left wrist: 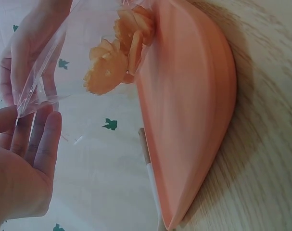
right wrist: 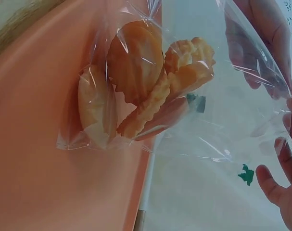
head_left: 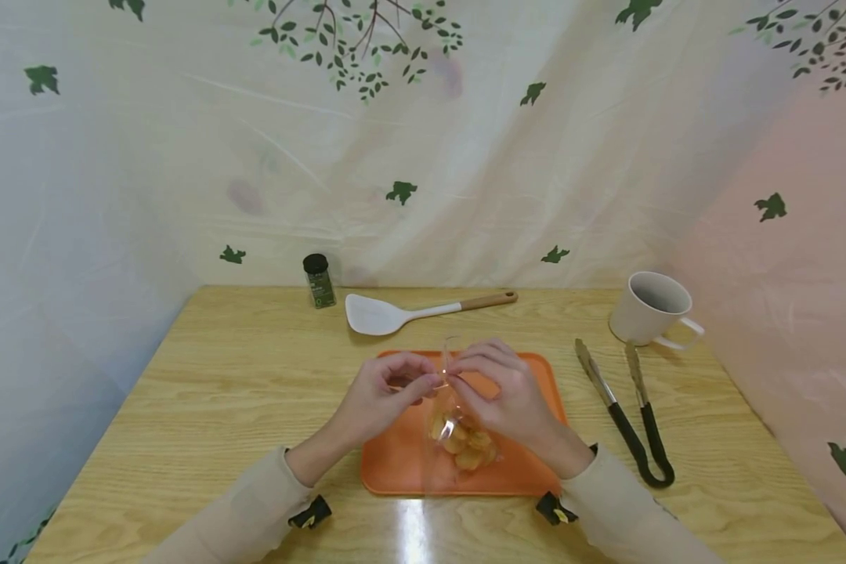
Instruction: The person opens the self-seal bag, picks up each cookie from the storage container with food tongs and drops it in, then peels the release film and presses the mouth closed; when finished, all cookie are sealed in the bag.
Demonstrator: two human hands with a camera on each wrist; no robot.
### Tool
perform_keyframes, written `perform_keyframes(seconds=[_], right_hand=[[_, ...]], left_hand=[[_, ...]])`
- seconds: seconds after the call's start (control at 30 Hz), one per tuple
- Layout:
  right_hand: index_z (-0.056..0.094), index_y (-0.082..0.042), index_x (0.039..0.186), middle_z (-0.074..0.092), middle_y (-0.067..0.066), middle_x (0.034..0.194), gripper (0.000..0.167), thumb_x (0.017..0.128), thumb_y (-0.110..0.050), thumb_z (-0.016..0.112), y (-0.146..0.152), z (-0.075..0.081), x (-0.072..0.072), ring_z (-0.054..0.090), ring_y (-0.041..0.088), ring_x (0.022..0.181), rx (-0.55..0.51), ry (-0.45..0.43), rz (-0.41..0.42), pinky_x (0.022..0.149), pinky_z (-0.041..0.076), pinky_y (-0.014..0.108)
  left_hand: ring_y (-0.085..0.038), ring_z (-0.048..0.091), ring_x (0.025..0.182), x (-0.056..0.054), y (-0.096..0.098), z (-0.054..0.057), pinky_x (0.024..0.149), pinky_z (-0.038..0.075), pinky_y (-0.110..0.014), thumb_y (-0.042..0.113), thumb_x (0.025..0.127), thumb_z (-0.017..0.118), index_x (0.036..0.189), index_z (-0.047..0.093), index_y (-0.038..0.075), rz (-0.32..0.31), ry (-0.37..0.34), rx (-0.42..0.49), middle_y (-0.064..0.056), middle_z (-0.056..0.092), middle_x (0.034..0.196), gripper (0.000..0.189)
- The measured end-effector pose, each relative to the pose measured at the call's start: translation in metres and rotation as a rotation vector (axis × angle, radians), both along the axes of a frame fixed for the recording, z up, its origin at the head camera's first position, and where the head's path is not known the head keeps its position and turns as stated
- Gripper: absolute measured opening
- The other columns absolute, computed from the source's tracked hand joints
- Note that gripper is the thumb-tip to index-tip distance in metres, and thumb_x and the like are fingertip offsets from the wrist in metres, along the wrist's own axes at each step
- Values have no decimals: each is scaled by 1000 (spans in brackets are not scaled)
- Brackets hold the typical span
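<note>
A clear plastic bag (right wrist: 208, 139) of ridged golden chips (right wrist: 136, 62) hangs over an orange tray (head_left: 395, 462). At the bag's gathered top, my left hand (head_left: 395, 388) pinches the film between thumb and fingers. Close beside it, my right hand (head_left: 504, 388) pinches the bag's neck from the other side, with its fingertips nearly meeting the left ones. In the left wrist view, the film stretches down from the fingertips (left wrist: 11, 115) toward the chips. The chips lie bunched in the lower part of the bag.
Behind the tray lies a white turner (head_left: 377, 315) with a wooden handle, beside a black-capped spice jar (head_left: 320, 283). To the right are black-handled tongs (head_left: 629, 437) and a white mug (head_left: 641, 317). A printed cloth (head_left: 451, 196) hangs along the wooden table's (head_left: 240, 407) back edge.
</note>
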State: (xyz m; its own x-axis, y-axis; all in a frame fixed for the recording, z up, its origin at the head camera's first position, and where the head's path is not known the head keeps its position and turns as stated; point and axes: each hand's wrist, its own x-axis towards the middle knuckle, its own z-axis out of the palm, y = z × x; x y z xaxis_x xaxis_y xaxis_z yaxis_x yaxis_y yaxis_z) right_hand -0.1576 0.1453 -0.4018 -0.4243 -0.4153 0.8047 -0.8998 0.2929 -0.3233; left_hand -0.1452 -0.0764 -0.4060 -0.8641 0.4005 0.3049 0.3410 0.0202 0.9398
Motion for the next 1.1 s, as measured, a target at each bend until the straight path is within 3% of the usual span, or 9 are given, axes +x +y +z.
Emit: perform_keyframes(seconds=[0.2,0.47,0.63,0.87,0.97,1.1], right_hand=[[75,-9,96,75,1,95,5,92,-11,76,-1,2,0,66,23,94,8,19,25,87,54,30],[79,-2,97,75,5,91,11,94,-12,75,0,1,-2,68,24,85,56,169,2,85,56,45],[78,-2,102,75,5,95,14,93,-12,76,3,0,-3,66,24,89,133,171,-32,84,56,42],[78,-3,98,74,5,91,17,98,-15,66,0,2,-3,65,24,86,139,221,-17,84,56,44],[78,-4,95,74,3,89,18,98,-16,64,-1,4,-3,65,22,84,120,205,-6,82,56,42],[78,-6,95,75,1,88,12,95,-12,68,-1,5,-2,66,19,82,50,105,30,76,57,34]], left_hand=[[-34,74,87,0,0,0,71,61,-43,8,98,68,102,72,5,-7,12,0,-5,75,97,6],[-39,72,85,1,0,-1,69,61,-37,9,98,69,101,72,5,-3,25,-7,-11,75,96,6],[-37,73,85,2,0,0,69,61,-39,9,98,69,101,72,5,-1,21,-7,-11,75,95,6],[-35,73,85,3,0,1,69,61,-38,9,98,69,101,72,6,-10,22,-10,-9,75,95,5],[-35,73,84,3,0,1,68,60,-37,9,98,70,100,72,6,-9,30,-13,-9,75,93,5],[-31,74,83,3,0,2,68,60,-38,10,97,70,100,73,7,-11,41,-18,-6,75,93,5]])
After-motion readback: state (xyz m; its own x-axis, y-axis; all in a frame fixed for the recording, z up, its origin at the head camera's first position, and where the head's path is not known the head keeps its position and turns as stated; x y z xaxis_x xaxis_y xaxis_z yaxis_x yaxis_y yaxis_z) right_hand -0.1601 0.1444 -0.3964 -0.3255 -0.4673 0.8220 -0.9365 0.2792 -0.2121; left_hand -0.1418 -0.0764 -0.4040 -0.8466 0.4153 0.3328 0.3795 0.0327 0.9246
